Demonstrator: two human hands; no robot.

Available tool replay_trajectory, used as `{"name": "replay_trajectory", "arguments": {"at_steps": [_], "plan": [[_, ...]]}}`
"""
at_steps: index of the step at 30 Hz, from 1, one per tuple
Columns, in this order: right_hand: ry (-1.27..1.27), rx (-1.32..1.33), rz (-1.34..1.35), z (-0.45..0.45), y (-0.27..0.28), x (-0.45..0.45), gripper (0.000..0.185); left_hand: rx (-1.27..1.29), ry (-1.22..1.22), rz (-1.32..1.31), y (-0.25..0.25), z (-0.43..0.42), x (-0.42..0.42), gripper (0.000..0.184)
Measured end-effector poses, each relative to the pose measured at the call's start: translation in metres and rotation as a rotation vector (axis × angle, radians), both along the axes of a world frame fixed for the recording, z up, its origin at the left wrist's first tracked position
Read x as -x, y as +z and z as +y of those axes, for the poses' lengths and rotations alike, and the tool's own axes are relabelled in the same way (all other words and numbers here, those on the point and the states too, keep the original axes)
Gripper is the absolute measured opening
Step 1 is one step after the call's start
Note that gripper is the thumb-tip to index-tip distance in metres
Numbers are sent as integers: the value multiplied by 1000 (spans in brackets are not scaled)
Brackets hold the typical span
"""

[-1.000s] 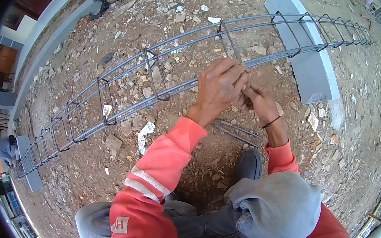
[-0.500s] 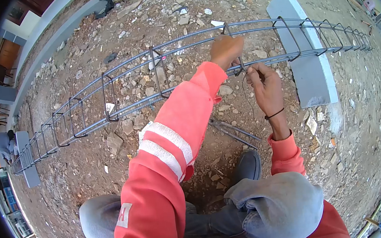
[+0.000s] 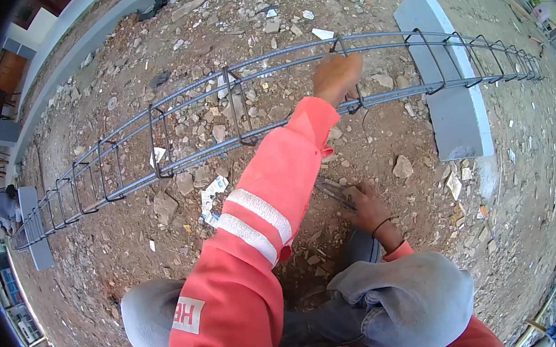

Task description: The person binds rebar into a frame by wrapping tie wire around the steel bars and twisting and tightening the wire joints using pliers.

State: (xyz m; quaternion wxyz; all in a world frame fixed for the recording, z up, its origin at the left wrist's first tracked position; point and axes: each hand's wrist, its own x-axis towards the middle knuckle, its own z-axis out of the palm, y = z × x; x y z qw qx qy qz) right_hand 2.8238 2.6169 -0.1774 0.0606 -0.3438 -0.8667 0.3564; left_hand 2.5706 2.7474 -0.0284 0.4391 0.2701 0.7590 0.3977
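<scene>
A long cage of steel bars with square ties runs across the view. My left hand, its fingers closed, is at one tie between the upper and lower bars; the palm and what it grips are partly hidden. A thin wire end hangs below the lower bars near that tie. Lower down, my right hand is closed around the handles of metal pincers close to the ground, beside my shoe.
A grey block supports the cage on the right, and another grey block supports its far left end. A crouching person is beside that left block. Stones, rubble and torn paper lie over the dirt.
My left hand went up from below the bars to the tie. My right hand left the wire near the lower bars, moved down and took hold of the pincers.
</scene>
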Motion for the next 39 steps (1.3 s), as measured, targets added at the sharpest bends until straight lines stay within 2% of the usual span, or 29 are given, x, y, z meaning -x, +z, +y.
{"name": "replay_trajectory", "arguments": {"at_steps": [2, 5, 7, 9, 11, 13, 14, 15, 17, 18, 20, 24, 26, 29, 33, 35, 36, 39], "plan": [[-23, -258, -200, -23, 10, 6, 39, 13, -30, -1, -1, 0, 0, 47], [-79, -233, -192, -27, -13, 7, 40, 37, -50, 57, 2, 0, -1, 48], [-76, -233, -235, -22, -9, 11, 39, 38, -126, 202, 9, -3, 0, 48], [-76, -234, -282, -17, -8, 11, 38, 28, -103, 168, 9, -5, 0, 48], [-151, -246, -108, -13, -12, 9, 32, 17, -82, 133, 0, 0, 0, 48], [-182, -236, -27, -4, -23, 4, 30, -84, -6, -63, -20, 8, 4, 49], [-209, -225, 51, -1, -30, 2, 28, -83, -7, -61, -24, 9, 4, 49], [-210, -225, 54, 2, -22, 4, 28, -99, 45, -145, -19, 6, 3, 49], [-280, 285, 117, 7, 12, 5, 20, -114, 98, -229, -16, 6, 2, 49], [-281, 287, 118, 6, 20, 4, 20, -112, 81, -192, -16, 7, 2, 48], [-112, 99, 193, 3, 38, 7, 10, -106, 68, -152, -15, 7, 5, 48], [-83, 109, 260, 0, 84, 34, 6, -96, 39, -94, -16, 10, 3, 49], [-200, 224, 366, 10, 89, 44, 8, -99, 60, -92, -31, 17, 6, 50], [-265, 220, 293, 26, 85, 39, 13, -114, 62, 32, -37, 26, 7, 52], [-111, 321, 164, 1, 117, 14, 22, -42, 32, 64, -16, 12, 2, 51], [-35, 134, 202, -6, 140, -1, 33, -26, 40, 38, -10, 9, 3, 51], [-29, 132, 192, -2, 157, -3, 33, -24, 16, 76, -7, 7, 3, 50], [-100, -278, 37, 18, 202, -11, 46, -16, 17, 57, -6, 7, 2, 49]]}}
